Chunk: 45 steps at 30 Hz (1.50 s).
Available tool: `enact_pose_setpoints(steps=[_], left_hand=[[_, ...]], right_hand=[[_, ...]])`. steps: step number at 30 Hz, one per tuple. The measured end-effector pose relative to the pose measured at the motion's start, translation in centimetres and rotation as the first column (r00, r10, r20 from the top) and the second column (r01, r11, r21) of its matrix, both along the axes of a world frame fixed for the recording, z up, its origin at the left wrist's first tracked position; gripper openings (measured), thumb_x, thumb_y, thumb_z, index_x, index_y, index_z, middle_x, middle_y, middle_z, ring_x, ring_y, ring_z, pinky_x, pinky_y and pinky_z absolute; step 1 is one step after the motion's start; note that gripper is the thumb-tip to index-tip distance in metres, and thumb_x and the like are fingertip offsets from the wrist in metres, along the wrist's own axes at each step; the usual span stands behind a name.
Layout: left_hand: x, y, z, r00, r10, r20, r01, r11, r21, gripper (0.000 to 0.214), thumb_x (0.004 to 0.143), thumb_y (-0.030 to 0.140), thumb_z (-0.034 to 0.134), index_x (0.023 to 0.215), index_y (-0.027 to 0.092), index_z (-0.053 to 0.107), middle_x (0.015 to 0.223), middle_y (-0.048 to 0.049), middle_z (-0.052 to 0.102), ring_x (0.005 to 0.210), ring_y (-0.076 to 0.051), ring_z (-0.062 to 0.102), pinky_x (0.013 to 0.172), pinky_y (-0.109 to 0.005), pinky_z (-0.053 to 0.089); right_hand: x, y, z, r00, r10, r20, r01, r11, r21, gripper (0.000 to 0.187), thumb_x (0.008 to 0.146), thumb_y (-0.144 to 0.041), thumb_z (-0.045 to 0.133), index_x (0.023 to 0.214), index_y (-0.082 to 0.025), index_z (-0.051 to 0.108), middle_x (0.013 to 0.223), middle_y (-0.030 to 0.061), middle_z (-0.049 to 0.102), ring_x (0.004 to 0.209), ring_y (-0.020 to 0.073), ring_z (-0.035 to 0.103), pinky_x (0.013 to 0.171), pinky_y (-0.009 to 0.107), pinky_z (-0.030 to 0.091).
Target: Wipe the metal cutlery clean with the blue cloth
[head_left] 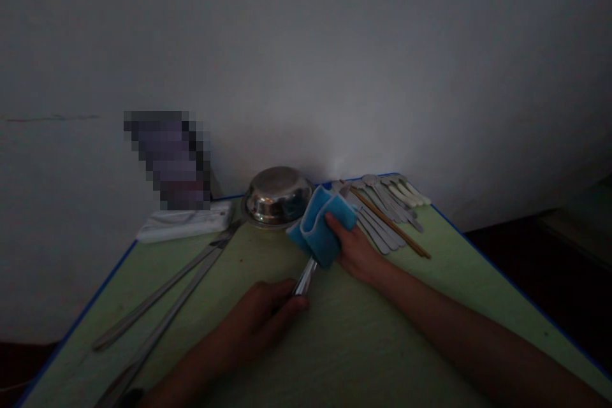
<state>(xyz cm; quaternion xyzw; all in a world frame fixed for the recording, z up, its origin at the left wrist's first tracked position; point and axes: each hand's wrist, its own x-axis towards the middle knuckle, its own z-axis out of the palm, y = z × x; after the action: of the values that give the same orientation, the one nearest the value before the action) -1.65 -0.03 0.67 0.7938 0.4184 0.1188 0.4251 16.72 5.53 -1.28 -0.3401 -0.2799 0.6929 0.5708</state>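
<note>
Left hand (268, 312) grips metal utensil (304, 278), right hand (356, 248) holds blue cloth (327, 226) round it; tong-like tool (174, 313) left, upturned bowl (278, 194) ahead, cutlery (377, 229) right, green bench (354, 350) spreading to blue edges.

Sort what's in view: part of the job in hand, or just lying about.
In the job:
metal utensil, in the left hand
blue cloth, in the right hand, covering part of it

Seemingly lying about:
overturned metal bowl
tongs
chopsticks
other cutlery
white box
blurred object

I could pass over the near tabletop (351, 338) between left hand (265, 315) and right hand (357, 250); ahead, held metal cutlery (305, 277) and blue cloth (327, 239) bridge them, with the steel bowl (277, 196) and wall (306, 57) behind
</note>
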Motion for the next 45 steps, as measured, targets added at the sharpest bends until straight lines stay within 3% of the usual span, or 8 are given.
enact_pose_setpoints(steps=[7, 16, 28, 32, 36, 45], left_hand=[[-0.1, 0.1, -0.3, 1.0, -0.013, -0.004, 0.013, 1.0, -0.016, 0.033, 0.092, 0.04, 0.036, 0.069, 0.018, 0.046, 0.058, 0.0067, 0.04, 0.051, -0.009, 0.039, 0.047, -0.02, 0.028], [0.1, -0.2, -0.3, 0.999, -0.032, -0.022, 0.032, 0.999, -0.006, 0.033, 0.091, 0.038, 0.037, 0.067, 0.017, 0.046, 0.059, 0.0065, 0.038, 0.054, -0.009, 0.038, 0.049, -0.02, 0.028], [0.0, -0.1, -0.1, 0.999, -0.04, -0.024, 0.04, 0.999, 0.014, 0.03, 0.088, 0.034, 0.04, 0.065, 0.018, 0.048, 0.058, 0.0062, 0.038, 0.052, -0.009, 0.04, 0.047, -0.02, 0.029], [-0.3, -0.3, 0.1, 0.999, -0.036, -0.024, 0.037, 0.998, 0.046, 0.029, 0.081, 0.029, 0.045, 0.054, 0.018, 0.043, 0.052, 0.0066, 0.034, 0.049, -0.009, 0.037, 0.045, -0.019, 0.03], [-0.5, -0.5, 0.2, 0.998, 0.018, -0.055, -0.012, 0.994, 0.109, 0.022, 0.073, 0.025, 0.052, 0.052, 0.019, 0.049, 0.05, 0.0064, 0.039, 0.049, -0.01, 0.041, 0.047, -0.018, 0.035], [-0.5, -0.5, -0.1, 0.997, -0.041, -0.065, 0.05, 0.989, 0.14, 0.019, 0.073, 0.024, 0.051, 0.055, 0.019, 0.053, 0.049, 0.0063, 0.042, 0.048, -0.01, 0.041, 0.047, -0.018, 0.037]], right_hand=[[0.3, 0.0, -1.3, 0.983, 0.049, 0.176, -0.079, 0.982, 0.171, 0.031, 0.072, -0.036, 0.067, 0.1, -0.023, 0.063, 0.105, 0.0024, 0.068, 0.101, 0.0199, 0.061, 0.098, 0.04, 0.041], [0.4, -0.4, -0.7, 0.961, 0.067, 0.269, -0.121, 0.975, 0.188, 0.03, 0.072, -0.037, 0.067, 0.098, -0.023, 0.064, 0.1, 0.0018, 0.069, 0.097, 0.0201, 0.062, 0.095, 0.041, 0.043], [0.1, -0.3, -0.8, 0.986, 0.043, 0.16, -0.056, 0.995, 0.083, 0.031, 0.073, -0.042, 0.064, 0.097, -0.023, 0.064, 0.099, 0.0005, 0.069, 0.098, 0.0196, 0.063, 0.097, 0.039, 0.042], [0.0, -0.2, -0.4, 0.997, 0.037, 0.071, -0.039, 0.999, 0.029, 0.033, 0.072, -0.045, 0.064, 0.097, -0.023, 0.063, 0.101, 0.0021, 0.07, 0.099, 0.02, 0.063, 0.094, 0.039, 0.045], [-0.1, -0.1, -0.1, 1.0, 0.029, 0.004, -0.029, 0.998, -0.051, 0.036, 0.071, -0.045, 0.065, 0.098, -0.023, 0.062, 0.099, 0.003, 0.07, 0.102, 0.0209, 0.062, 0.092, 0.04, 0.047], [-0.1, -0.1, 0.1, 1.0, 0.008, 0.013, -0.007, 0.998, -0.067, 0.036, 0.071, -0.044, 0.066, 0.1, -0.023, 0.061, 0.101, 0.0041, 0.07, 0.104, 0.0213, 0.061, 0.093, 0.04, 0.047]])
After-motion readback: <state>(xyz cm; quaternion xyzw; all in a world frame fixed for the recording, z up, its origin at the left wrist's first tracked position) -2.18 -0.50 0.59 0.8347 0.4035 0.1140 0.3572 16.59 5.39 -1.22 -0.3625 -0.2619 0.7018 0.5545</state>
